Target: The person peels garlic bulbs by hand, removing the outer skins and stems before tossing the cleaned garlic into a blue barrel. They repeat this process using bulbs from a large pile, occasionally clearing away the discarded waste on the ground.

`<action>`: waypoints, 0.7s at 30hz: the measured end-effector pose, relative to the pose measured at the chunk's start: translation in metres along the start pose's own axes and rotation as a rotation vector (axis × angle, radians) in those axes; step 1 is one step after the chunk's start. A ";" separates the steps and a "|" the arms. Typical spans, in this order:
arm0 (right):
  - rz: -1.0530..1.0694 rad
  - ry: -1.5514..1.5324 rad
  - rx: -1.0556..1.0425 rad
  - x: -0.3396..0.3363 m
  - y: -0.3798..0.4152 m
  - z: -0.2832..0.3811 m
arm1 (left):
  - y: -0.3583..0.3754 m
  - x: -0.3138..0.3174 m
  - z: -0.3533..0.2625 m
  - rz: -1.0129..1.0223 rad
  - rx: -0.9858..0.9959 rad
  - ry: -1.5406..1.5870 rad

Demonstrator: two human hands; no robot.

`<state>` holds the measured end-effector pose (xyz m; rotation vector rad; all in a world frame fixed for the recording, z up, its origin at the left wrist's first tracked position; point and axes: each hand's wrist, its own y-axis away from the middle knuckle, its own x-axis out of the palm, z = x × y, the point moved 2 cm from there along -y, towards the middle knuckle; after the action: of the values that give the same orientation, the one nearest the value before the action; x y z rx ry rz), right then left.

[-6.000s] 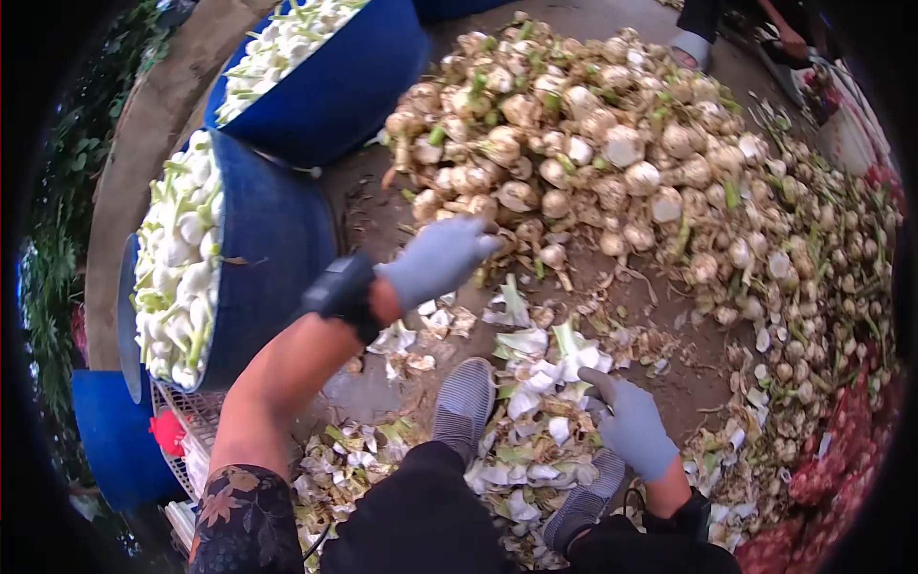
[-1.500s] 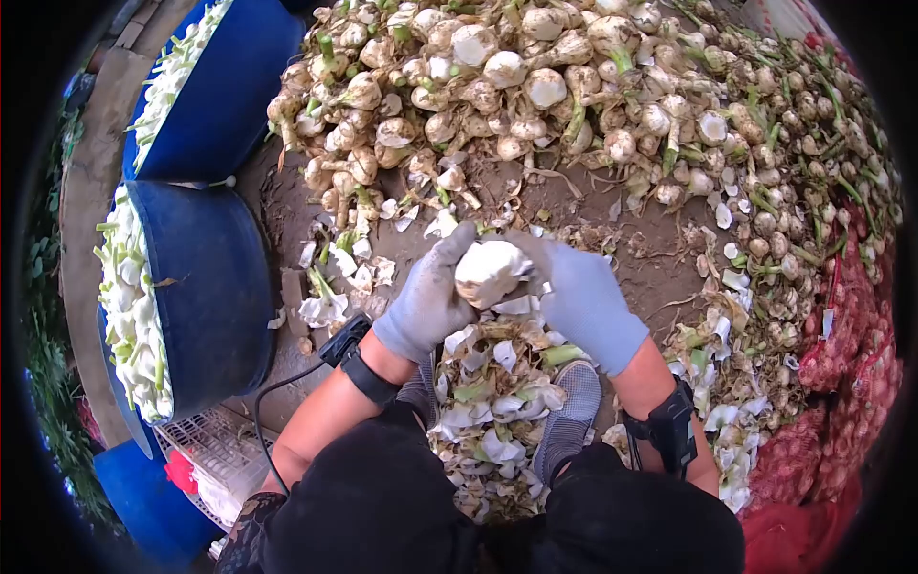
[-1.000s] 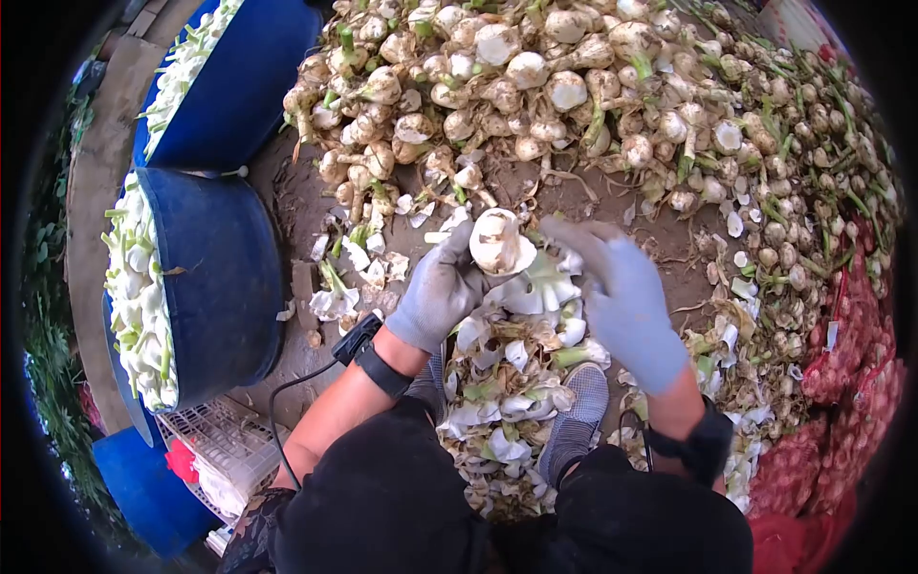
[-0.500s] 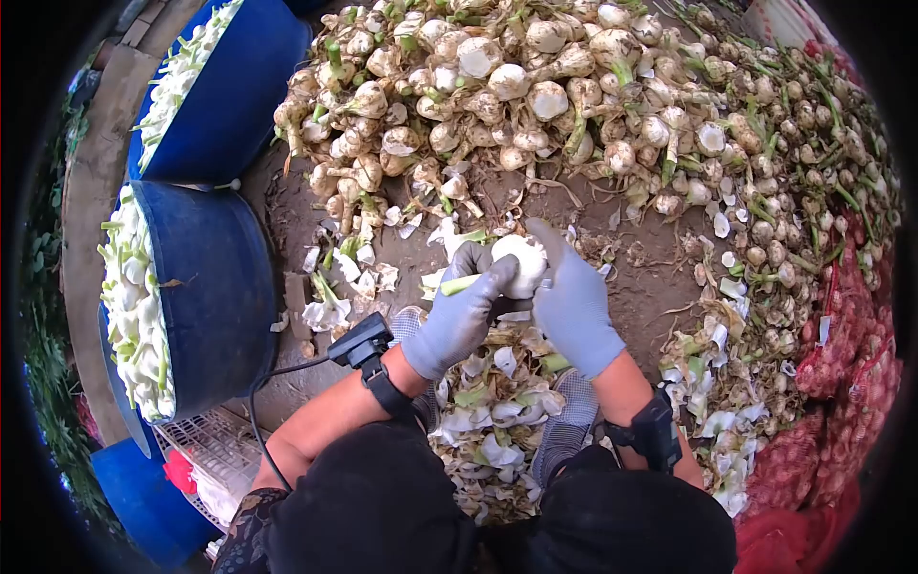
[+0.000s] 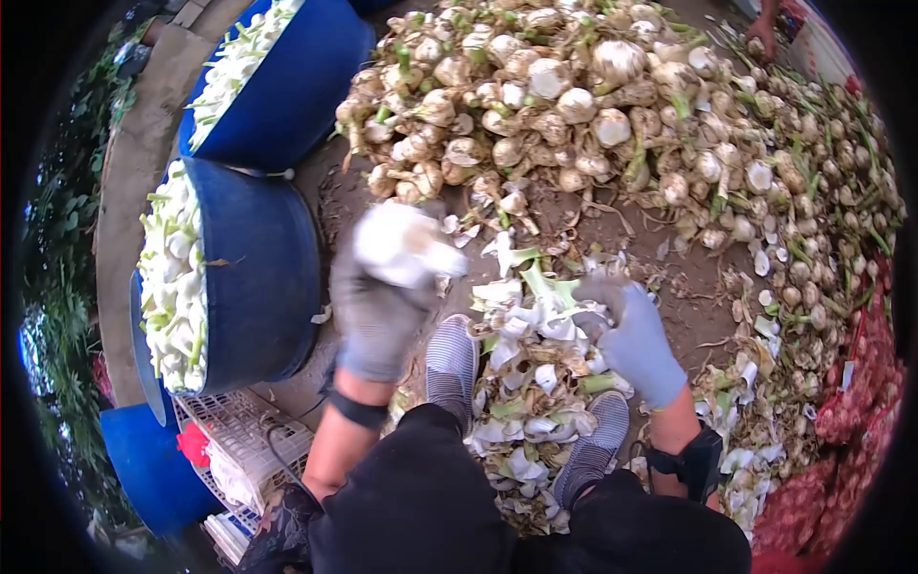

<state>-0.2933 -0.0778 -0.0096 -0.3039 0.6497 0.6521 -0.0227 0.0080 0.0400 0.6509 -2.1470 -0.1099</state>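
Observation:
My left hand [image 5: 378, 320], in a grey glove and smeared by motion, grips a peeled white garlic bulb [image 5: 394, 241] to the right of the blue barrels. My right hand [image 5: 639, 335], gloved too, has its fingers curled at the edge of a loose strip of white and green garlic peel [image 5: 550, 304]. Below that strip, a heap of discarded peel [image 5: 526, 421] lies on the ground between my two shoes.
Blue barrels [image 5: 258, 277] full of peeled garlic stand at the left, above a plastic crate [image 5: 244, 435]. A large pile of unpeeled garlic [image 5: 535, 124] spreads ahead and right. Red mesh sacks [image 5: 841, 459] lie at right. Another person's hand [image 5: 762, 38] shows at upper right.
My hands have come apart: the left has moved left with the garlic bulb, the right has shifted right and down to the peel. The view has turned left, and another person's hand has appeared.

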 end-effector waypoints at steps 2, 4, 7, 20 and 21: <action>0.234 -0.258 0.356 0.000 0.005 -0.001 | 0.005 -0.003 -0.082 0.389 0.076 0.443; 0.120 -0.613 0.590 0.004 0.011 0.001 | 0.023 -0.003 -0.131 0.457 0.231 0.491; 0.071 -0.285 0.263 0.015 0.007 0.001 | 0.000 -0.027 -0.095 -0.059 0.353 -0.464; 0.096 -0.583 0.550 0.019 -0.007 0.007 | -0.064 -0.020 0.096 0.523 -0.060 -1.340; 0.178 -0.611 0.572 0.017 -0.014 0.017 | -0.054 -0.004 0.105 0.594 -0.231 -1.279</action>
<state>-0.2665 -0.0729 -0.0067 0.4792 0.2505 0.6555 -0.0787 -0.0518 -0.0445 -0.3772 -3.3539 -0.5519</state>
